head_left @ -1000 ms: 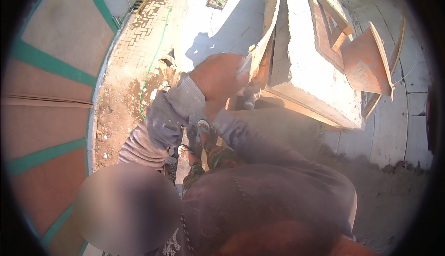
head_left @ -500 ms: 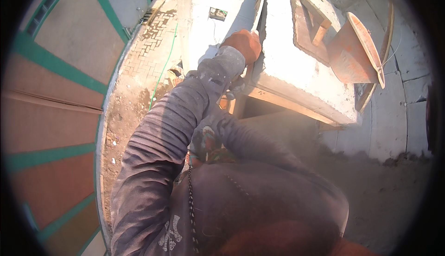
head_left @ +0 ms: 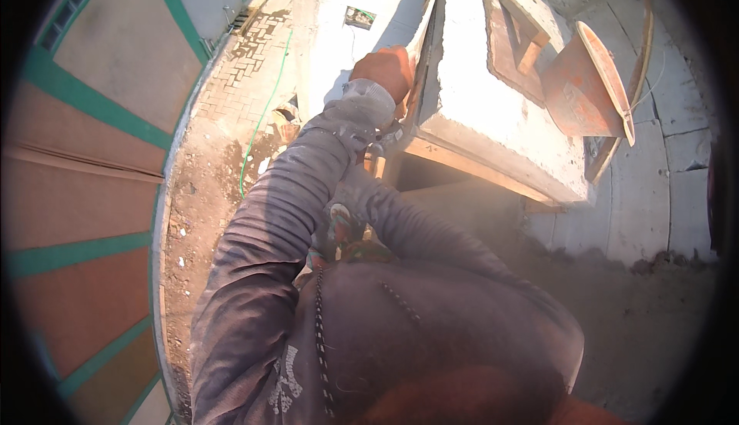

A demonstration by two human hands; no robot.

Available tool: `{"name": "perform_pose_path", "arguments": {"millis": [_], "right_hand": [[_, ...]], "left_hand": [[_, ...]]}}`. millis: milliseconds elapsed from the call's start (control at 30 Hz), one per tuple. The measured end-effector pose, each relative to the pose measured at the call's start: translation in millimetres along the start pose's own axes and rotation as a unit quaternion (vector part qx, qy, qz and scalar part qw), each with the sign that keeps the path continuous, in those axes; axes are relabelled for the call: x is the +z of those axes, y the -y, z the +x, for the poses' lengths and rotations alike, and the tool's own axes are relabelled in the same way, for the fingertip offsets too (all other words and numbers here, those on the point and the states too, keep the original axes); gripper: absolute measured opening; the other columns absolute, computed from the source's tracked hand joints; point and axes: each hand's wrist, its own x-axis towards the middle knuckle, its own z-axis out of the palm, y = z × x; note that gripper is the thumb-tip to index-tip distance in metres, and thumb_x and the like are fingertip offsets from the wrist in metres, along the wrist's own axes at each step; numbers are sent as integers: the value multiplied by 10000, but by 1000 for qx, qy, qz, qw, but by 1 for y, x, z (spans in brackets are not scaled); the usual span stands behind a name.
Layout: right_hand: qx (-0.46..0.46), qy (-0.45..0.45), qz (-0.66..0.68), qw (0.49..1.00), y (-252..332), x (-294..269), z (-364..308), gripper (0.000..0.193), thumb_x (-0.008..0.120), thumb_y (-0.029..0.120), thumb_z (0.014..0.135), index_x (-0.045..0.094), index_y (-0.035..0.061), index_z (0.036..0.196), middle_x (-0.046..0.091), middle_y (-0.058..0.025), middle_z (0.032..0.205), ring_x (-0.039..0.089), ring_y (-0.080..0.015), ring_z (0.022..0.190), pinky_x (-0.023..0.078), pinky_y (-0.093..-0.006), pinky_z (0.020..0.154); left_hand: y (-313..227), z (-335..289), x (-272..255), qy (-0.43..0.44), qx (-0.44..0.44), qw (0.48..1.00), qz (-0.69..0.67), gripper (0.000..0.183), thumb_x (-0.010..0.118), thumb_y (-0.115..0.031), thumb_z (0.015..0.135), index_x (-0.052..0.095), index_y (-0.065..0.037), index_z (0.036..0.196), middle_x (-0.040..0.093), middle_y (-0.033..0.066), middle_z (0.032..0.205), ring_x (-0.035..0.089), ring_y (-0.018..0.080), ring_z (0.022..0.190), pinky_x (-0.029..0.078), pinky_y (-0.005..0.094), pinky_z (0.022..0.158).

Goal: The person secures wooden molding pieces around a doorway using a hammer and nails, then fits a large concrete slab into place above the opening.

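Right hand hidden below the concrete block [head_left: 493, 109].

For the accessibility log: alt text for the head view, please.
The person's left hand grips the edge of a pale concrete block framed with wooden boards. An orange pan leans against it. The right hand is hidden.

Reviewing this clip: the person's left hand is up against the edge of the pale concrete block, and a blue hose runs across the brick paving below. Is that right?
Not quite. In the head view the hose on the brick paving is green, not blue. The rest holds: the left hand is against the edge of the pale concrete block.
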Motion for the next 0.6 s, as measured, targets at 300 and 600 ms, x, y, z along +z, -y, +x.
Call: {"name": "perform_pose_path", "arguments": {"millis": [300, 600], "right_hand": [[-60, 36, -34, 997, -43, -12, 9, 100, 567, 135, 1000, 614, 112, 914, 647, -70, 790, 659, -264, 722, 500, -406, 650], [243, -35, 219, 944, -43, -54, 22, 141, 601, 220, 988, 577, 88, 943, 590, -40, 754, 603, -157, 694, 486, -359, 614]], "left_hand": [[19, 2, 5, -18, 56, 998, 4, 424, 494, -404, 1053, 678, -22, 1061, 724, 271, 997, 708, 445, 941, 561, 518, 867], [15, 1, 17, -10, 63, 998, 1, 448, 471, -449, 1054, 668, -50, 1103, 718, 271, 1035, 690, 468, 983, 545, 535, 901]]}}
